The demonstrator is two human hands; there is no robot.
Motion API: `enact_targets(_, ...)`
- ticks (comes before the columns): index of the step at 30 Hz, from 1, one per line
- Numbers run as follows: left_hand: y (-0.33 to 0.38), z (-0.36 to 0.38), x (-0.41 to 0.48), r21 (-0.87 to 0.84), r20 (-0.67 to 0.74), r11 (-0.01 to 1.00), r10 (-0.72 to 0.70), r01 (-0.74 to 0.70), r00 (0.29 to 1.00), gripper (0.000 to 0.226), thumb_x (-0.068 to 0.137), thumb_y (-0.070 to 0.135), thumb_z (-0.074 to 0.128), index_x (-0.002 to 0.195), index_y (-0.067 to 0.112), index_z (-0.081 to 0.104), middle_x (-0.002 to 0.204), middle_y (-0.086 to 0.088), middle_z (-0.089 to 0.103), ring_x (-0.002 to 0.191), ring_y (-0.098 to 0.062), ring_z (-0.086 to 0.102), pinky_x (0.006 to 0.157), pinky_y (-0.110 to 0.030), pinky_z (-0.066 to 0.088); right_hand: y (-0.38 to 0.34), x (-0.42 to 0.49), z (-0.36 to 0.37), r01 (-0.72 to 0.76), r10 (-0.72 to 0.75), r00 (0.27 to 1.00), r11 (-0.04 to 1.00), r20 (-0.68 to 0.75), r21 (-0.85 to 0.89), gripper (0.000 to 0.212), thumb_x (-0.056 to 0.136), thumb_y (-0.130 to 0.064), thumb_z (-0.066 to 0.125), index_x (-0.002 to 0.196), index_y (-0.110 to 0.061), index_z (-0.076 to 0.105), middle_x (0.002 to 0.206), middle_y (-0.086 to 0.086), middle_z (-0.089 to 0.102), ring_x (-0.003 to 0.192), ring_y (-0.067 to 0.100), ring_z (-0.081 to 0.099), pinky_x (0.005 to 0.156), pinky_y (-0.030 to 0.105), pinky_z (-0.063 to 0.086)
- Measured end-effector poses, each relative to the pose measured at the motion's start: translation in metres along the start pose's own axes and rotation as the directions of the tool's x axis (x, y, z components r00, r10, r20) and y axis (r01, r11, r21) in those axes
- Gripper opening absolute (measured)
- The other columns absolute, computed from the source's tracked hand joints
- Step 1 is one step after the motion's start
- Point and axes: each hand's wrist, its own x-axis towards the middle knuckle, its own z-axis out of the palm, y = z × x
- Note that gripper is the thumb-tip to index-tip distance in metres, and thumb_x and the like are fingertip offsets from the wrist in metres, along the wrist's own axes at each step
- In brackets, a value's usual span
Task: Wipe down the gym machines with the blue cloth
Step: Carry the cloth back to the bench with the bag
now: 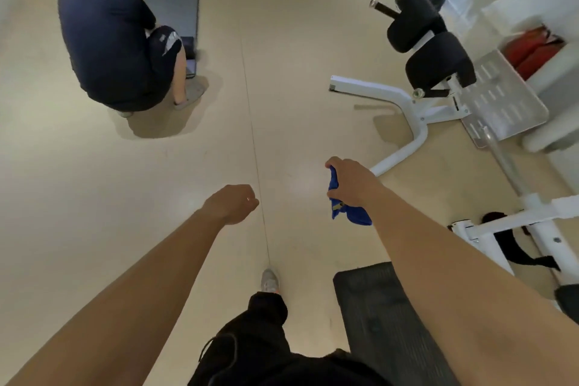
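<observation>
My right hand (349, 183) grips a bunched blue cloth (351, 215), which hangs below the fist over the beige floor. My left hand (233, 202) hovers to its left with the fingers curled under and nothing in it. A white-framed gym machine (410, 110) with black pads (438, 61) and a metal foot plate (501, 100) stands on the right, ahead of my right hand. More of a white frame (539, 222) lies at the right edge.
A person in dark clothes (116, 41) crouches at the upper left beside a grey mat (175, 6). A black rubber mat (385, 316) lies by my right leg. My shoe (269, 279) steps forward on the floor. Red objects (532, 50) sit by the white wall.
</observation>
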Motion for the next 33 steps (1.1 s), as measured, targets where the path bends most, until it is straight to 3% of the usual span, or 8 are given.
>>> enact_targets(10,-0.003,-0.198,0.245,0.092,0.055,0.990,0.102,-0.107,0.993,0.037,0.100,0.044,0.044,0.128,0.022,0.056,0.128,-0.002,0.059,0.112,-0.022,0.056,0.093,-0.038,0.047,-0.002,0.217,-0.134,-0.132,0.143,0.986,0.984,-0.088,0.119,0.063,0.086,-0.023,0.071,0.141,-0.019,0.041,0.119,0.007,0.054,0.098,0.026,0.058,0.081,0.037,0.052)
enact_targets(27,0.114,-0.502,0.674,0.204,0.029,0.943,0.263,-0.264,0.964,0.031,0.098,0.041,0.044,0.118,0.024,0.059,0.114,0.002,0.063,0.096,-0.016,0.054,0.076,-0.032,0.043,0.113,0.614,-0.389,-0.275,0.301,0.943,0.944,-0.139,0.182,0.058,0.084,-0.021,0.072,0.134,-0.020,0.044,0.116,0.007,0.055,0.096,0.027,0.059,0.082,0.041,0.054)
enact_targets(33,0.149,-0.588,0.823,0.227,0.063,0.922,0.306,-0.312,0.950,0.028,0.096,0.039,0.043,0.115,0.025,0.059,0.109,0.005,0.062,0.098,-0.017,0.057,0.082,-0.034,0.049,0.157,0.749,-0.462,-0.336,0.362,0.922,0.924,-0.135,0.184,0.064,0.084,-0.022,0.072,0.139,-0.022,0.041,0.118,0.006,0.054,0.095,0.027,0.060,0.081,0.040,0.054)
